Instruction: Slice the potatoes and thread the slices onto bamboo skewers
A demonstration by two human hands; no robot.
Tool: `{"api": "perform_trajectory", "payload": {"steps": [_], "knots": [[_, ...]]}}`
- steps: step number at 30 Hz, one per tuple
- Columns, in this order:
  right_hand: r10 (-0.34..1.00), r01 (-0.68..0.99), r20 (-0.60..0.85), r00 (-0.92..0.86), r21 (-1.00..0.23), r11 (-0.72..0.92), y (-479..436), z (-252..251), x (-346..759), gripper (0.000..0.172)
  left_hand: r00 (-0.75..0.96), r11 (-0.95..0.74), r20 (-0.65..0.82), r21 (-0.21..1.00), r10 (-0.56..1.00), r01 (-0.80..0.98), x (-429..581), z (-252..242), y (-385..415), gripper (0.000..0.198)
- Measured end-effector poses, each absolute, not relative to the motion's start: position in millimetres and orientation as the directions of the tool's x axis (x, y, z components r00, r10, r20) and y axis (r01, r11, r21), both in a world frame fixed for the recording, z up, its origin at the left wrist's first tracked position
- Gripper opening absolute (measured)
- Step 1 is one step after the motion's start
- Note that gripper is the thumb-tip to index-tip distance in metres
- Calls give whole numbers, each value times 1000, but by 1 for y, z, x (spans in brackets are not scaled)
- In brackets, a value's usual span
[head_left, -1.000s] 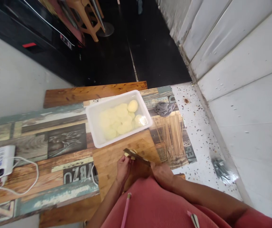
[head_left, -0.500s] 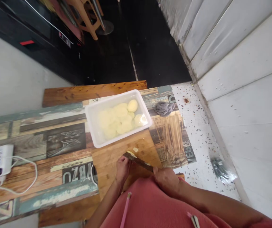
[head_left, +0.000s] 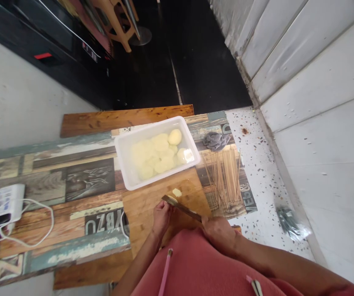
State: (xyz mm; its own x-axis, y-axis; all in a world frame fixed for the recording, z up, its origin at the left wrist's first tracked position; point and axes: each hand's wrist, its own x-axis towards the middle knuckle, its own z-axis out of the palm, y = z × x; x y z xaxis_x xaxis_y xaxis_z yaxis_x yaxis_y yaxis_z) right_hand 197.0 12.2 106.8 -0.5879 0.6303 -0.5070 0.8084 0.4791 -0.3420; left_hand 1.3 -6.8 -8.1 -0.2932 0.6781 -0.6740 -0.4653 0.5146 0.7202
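Observation:
My right hand (head_left: 218, 231) is wrapped round the handle of a knife (head_left: 185, 210), whose dark blade slants up and left over a wooden cutting board (head_left: 146, 201). Close to the blade's far end, my left hand (head_left: 161, 216) is closed, its fingers pinching a piece of potato that the blade mostly hides; a pale yellow edge shows there. One cut potato slice (head_left: 177, 192) lies on the board just beyond the knife. Behind the board, a white plastic tub (head_left: 124, 172) holds several peeled potatoes (head_left: 161, 150) in cloudy water.
Right of the tub lie a crumpled grey cloth (head_left: 216, 141) and a spread of thin wooden skewers (head_left: 224, 176). A clear plastic bag (head_left: 292, 222) sits by the tiled wall. At the left is a white power strip (head_left: 10, 201) with looping cables.
The whole view has shifted slightly, so things sit a little further right. Both hands keep their hold, and the slice beyond the knife shows a little larger.

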Motion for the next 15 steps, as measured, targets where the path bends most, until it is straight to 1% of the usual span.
{"api": "perform_trajectory", "payload": {"steps": [2, 4, 9, 13, 15], "knots": [[569, 811, -585, -578, -335, 480, 14, 118, 198, 18, -308, 524, -667, 733, 679, -433, 0, -11, -8, 30], [539, 816, -625, -565, -331, 473, 16, 125, 198, 18, -312, 530, -666, 736, 677, -422, 0, -14, -9, 29], [553, 817, -611, -566, -325, 476, 15, 126, 198, 19, -297, 522, -681, 715, 669, -466, -2, -18, -13, 24], [532, 815, -636, -559, -305, 493, 14, 121, 198, 20, -306, 543, -670, 734, 677, -407, -2, -17, -13, 28], [551, 825, -629, -548, -297, 482, 16, 114, 194, 19, -308, 549, -665, 740, 680, -388, -2, -15, -12, 31]]}}
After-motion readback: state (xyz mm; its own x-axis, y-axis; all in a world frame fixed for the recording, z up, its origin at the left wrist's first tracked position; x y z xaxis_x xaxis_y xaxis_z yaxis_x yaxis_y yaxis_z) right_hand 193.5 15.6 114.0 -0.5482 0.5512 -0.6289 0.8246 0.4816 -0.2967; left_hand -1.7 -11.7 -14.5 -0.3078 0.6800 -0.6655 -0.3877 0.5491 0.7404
